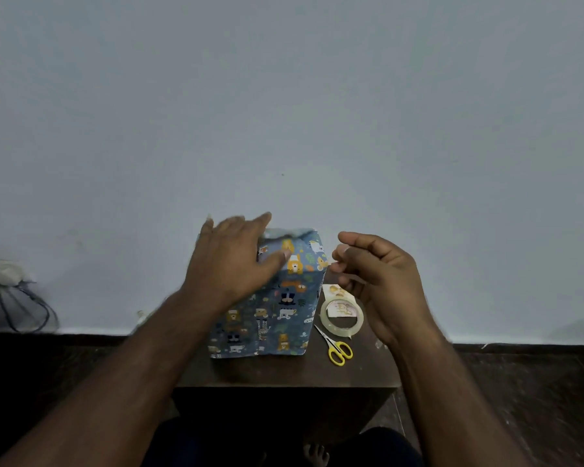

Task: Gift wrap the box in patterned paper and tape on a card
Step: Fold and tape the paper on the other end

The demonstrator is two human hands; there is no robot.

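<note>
A box wrapped in blue paper with cartoon animals stands upright on a small dark wooden table. My left hand lies on the box's top left, fingers spread and pressing the paper down. My right hand hovers just right of the box top with its fingers loosely curled; thumb and forefinger meet near the box's corner, and whether they pinch a strip of tape is unclear. A clear tape roll lies on a small printed card to the right of the box.
Yellow-handled scissors lie on the table by the box's front right corner. A pale wall rises right behind the table. A white socket with dangling cables is at the far left. Dark floor surrounds the table; my foot shows below.
</note>
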